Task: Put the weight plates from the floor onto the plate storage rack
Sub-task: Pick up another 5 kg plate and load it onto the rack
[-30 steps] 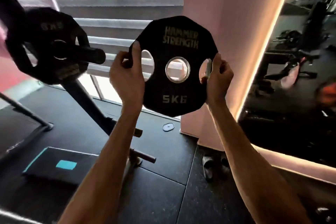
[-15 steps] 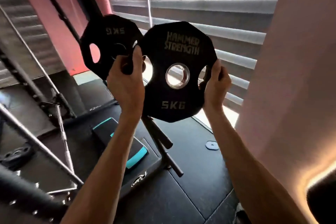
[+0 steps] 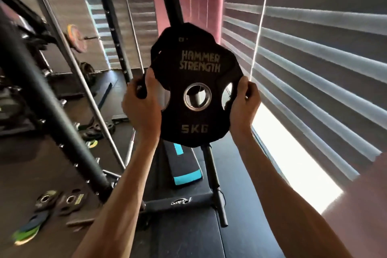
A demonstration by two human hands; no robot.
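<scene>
Gym corner, blinds at R | 5KG plate [image 3: 194, 119] held upright before rack, peg [image 3: 195, 97] showing thru bore | L grip [image 3: 142, 107] & R grip [image 3: 244, 102] curled thru side slots | we'd keep it square, slide evenly, fingers clear of racked plate [image 3: 184, 33] behind

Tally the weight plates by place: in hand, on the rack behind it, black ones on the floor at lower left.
In hand: 1, the 5 kg plate, gripped by the left hand and right hand
On the rack: 1, the racked plate
Floor, lower left: 2 black floor plates
Total: 4
The coloured plates beside those two are too blurred to count.
</scene>
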